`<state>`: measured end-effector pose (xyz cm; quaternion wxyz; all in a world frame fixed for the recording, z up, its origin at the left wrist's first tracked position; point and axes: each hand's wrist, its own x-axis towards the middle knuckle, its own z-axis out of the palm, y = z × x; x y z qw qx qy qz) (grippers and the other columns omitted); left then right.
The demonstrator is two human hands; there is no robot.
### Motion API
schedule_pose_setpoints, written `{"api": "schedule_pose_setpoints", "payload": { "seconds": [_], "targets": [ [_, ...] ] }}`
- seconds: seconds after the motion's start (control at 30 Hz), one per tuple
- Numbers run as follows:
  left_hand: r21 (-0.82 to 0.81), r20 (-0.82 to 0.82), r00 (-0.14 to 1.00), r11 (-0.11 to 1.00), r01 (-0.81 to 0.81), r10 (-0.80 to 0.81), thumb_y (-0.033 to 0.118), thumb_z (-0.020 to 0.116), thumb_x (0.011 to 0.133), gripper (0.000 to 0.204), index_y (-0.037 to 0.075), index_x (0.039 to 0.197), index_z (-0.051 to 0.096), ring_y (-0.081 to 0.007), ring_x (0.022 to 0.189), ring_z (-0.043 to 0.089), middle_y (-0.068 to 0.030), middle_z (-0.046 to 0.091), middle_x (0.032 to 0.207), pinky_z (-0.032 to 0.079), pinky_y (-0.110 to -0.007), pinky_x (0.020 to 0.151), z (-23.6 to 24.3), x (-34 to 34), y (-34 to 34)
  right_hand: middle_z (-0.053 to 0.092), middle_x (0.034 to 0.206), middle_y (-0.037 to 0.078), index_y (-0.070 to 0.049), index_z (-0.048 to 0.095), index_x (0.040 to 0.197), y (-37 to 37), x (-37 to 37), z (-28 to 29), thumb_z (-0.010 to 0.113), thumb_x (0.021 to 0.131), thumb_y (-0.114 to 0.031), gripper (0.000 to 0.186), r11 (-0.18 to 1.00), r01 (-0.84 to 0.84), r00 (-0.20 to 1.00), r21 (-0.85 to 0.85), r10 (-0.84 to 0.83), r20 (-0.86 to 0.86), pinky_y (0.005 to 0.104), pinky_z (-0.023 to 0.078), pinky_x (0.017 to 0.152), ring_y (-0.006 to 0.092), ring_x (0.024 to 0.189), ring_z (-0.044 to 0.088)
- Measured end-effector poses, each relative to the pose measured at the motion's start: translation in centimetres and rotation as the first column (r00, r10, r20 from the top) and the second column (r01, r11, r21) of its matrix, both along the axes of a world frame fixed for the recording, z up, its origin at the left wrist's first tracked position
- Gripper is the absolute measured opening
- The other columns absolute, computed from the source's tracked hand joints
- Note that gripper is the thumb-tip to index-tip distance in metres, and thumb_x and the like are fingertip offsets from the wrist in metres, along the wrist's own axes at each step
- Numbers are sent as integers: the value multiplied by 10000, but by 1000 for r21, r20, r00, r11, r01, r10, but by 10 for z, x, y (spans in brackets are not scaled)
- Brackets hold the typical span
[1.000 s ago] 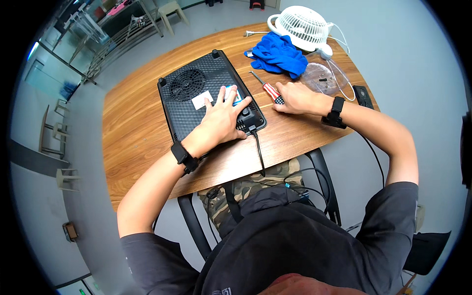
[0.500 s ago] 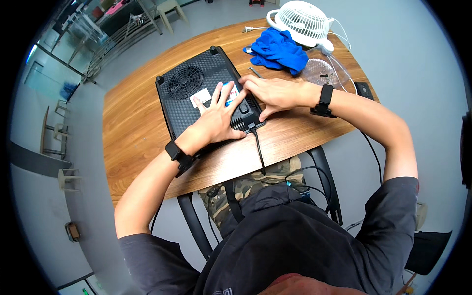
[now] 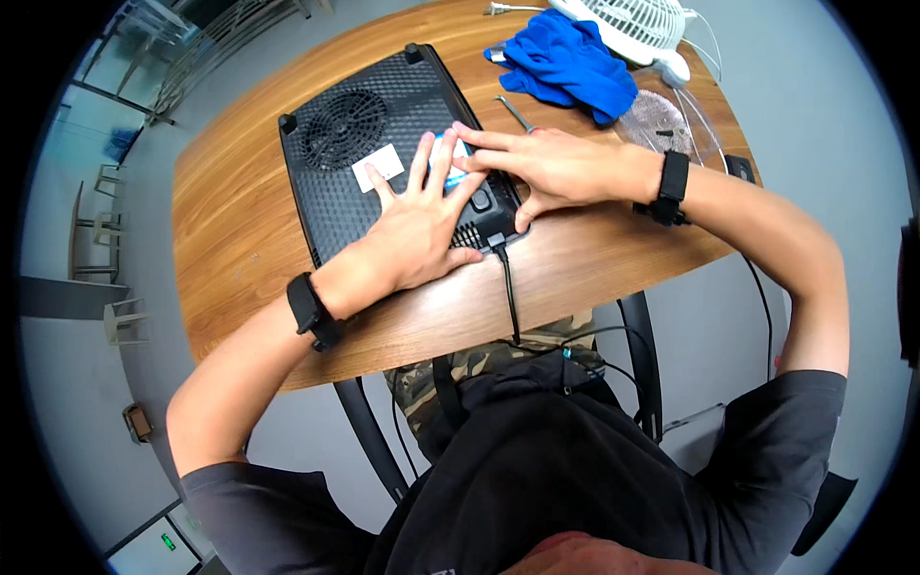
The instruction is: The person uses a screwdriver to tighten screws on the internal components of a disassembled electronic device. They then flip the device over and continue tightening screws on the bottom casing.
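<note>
A flat black appliance point(image 3: 412, 91), like an induction cooker turned underside up, lies on the table with its round fan grille point(image 3: 345, 125) at the far left. My left hand point(image 3: 422, 220) rests flat on its near part, fingers spread and thumb by the near edge. My right hand point(image 3: 546, 168) is at its right side, thumb at the near right corner, fingers stretched over a blue and white label point(image 3: 450, 158) and meeting my left fingertips. Beside the left fingers is a white label point(image 3: 378, 169). A black cord point(image 3: 508, 287) leaves the near edge.
On the wooden table point(image 3: 230, 211), a thin metal tool point(image 3: 515, 112) lies partly behind my right hand. Farther back are a crumpled blue cloth point(image 3: 565, 67), a white fan point(image 3: 632, 24) and a clear plastic fan blade point(image 3: 656, 120). A black box point(image 3: 740, 170) sits at the right edge.
My right hand's fingers have moved from the appliance's right edge left onto the label, beside my left fingers. My left hand stays flat. The whole view has shifted slightly.
</note>
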<state>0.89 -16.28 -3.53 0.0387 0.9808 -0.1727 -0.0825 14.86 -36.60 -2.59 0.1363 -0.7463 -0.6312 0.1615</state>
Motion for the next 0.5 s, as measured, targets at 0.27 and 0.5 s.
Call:
{"api": "schedule_pose_setpoints", "payload": {
  "seconds": [0.27,0.5],
  "targets": [
    [28,-4,1000,1000,-1,1,539,774,801,1031,113,1587,260,-496,1539,-13,-271,-37,1668,168,-911,972,-1,1,0,208,1666,178,-94,392,1487,-1,-4,8,895,693,-318,966,999,3,1000,-35,-2,24,515,526,948,412,1173,615],
    [57,-60,998,998,-28,31,517,761,795,1007,113,1581,279,-491,1541,-1,-266,-30,1670,155,-903,991,11,2,-5,180,1671,196,-147,316,1538,1,-6,13,873,743,-351,992,993,-9,996,-114,18,82,530,511,1013,478,1233,582]
  ]
}}
